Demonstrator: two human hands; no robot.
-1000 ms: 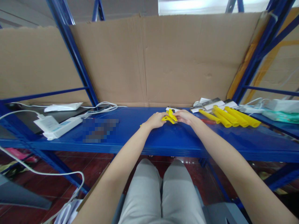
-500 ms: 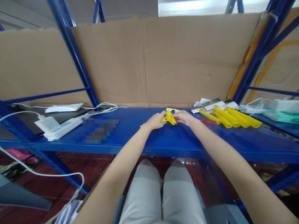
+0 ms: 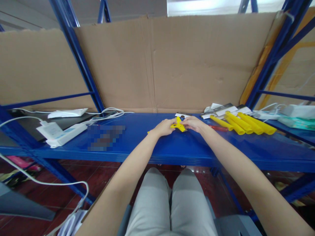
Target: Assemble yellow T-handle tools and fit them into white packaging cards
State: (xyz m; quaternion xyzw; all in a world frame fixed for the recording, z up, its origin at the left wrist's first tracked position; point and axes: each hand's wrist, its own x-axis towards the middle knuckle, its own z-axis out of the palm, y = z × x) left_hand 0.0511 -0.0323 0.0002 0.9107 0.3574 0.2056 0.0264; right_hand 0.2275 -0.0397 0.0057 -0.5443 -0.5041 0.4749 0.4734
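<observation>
A small yellow plastic piece with several short arms (image 3: 181, 127) is held between my two hands, low over the blue shelf top. My left hand (image 3: 164, 127) is closed on its left side, fingers pressed together. From the right, my right hand (image 3: 193, 123) pinches the piece by its edge. Just behind the fingers lies a white card with a dark round spot (image 3: 182, 115), partly covered by the piece and my right hand. A bit of yellow shows left of my left wrist; whether it belongs to the held piece I cannot tell.
Several yellow tubes (image 3: 235, 124) lie at the right, with black-and-white packets (image 3: 223, 110) behind them and a red thin item (image 3: 218, 128) beside them. On the left are a white power strip (image 3: 66, 135) and coiled cables (image 3: 114, 113). Cardboard (image 3: 197, 65) walls the back.
The yellow piece has turned slightly between my fingers and sits a touch lower. My hands and arms stay almost in the same place.
</observation>
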